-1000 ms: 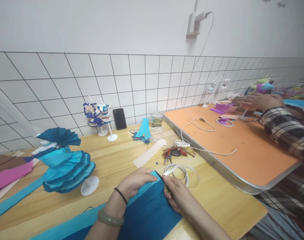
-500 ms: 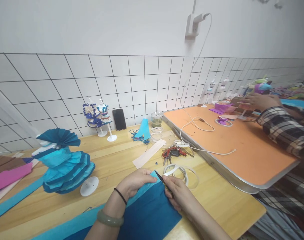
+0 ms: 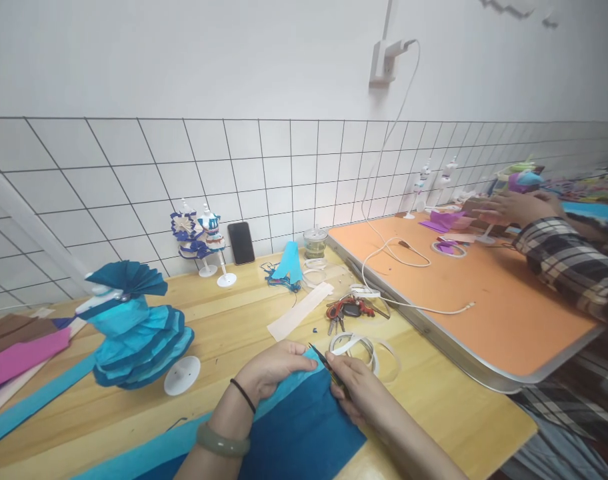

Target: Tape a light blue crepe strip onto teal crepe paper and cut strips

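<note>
Pinching unruffled strip [image 3: 159,450] in left hand [image 3: 274,367], dark tool [image 3: 321,357] in right hand [image 3: 353,385], six o'clock; with dress [image 3: 140,347] seemingly ruffled, eight o'clock.

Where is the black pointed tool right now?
Low in the head view, just right of centre, the black pointed tool is in the person's right hand, its tip by the end of the light-blue paper strip.

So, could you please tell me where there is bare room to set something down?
Bare wood lies between the blue dress, the pale strip and the left hand. Another patch lies right of the right hand, up to the orange tabletop. It is crowded around the keys and white coils, and far left, under the coloured sheets.
</note>
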A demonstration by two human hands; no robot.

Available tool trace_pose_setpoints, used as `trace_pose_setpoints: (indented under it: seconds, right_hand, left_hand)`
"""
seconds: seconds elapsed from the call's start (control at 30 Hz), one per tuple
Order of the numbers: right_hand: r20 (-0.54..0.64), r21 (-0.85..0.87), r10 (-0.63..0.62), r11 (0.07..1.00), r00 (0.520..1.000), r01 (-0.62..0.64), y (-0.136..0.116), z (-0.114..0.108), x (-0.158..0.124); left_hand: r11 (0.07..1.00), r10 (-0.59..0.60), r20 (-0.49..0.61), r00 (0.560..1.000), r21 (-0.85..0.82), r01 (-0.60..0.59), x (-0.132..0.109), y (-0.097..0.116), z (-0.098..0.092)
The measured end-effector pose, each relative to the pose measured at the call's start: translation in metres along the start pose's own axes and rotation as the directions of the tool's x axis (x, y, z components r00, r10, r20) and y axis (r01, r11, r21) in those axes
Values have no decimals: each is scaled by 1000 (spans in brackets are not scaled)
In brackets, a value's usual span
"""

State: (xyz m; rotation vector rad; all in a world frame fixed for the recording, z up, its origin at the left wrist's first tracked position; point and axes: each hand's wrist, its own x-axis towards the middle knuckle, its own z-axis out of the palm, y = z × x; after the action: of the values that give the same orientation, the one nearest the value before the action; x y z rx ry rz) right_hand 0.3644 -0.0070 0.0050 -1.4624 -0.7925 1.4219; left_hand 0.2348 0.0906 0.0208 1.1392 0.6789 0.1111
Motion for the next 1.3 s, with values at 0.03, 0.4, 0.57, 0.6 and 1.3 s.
trace_pose_setpoints:
  seconds: [0.03,0.4,0.57,0.6,1.3]
  right_hand:
    - [-1,-2,2,1000,1000,-2,-1,1,0]
    - [-35,-61,-19,998,999,17,-1,2,3]
    - [-81,-172,-95,982,992,80,3,-7,3]
    - [-99,-210,-118,973,988,95,3,-10,2]
    - [-297,-861,-439,506,848,-40,25,-82,-41]
  left_hand:
    - [1000,-3,0,1000,1,3,0,0,0]
    - [1000,-5,-8,1000,17,5,0,1,0]
    - [999,19,-10,1000,42,-19,-2,1,-2]
    - [998,32,-23,999,51,-31,-2,2,-3]
    - [908,180,-67,981,395,-140,-29,22,12]
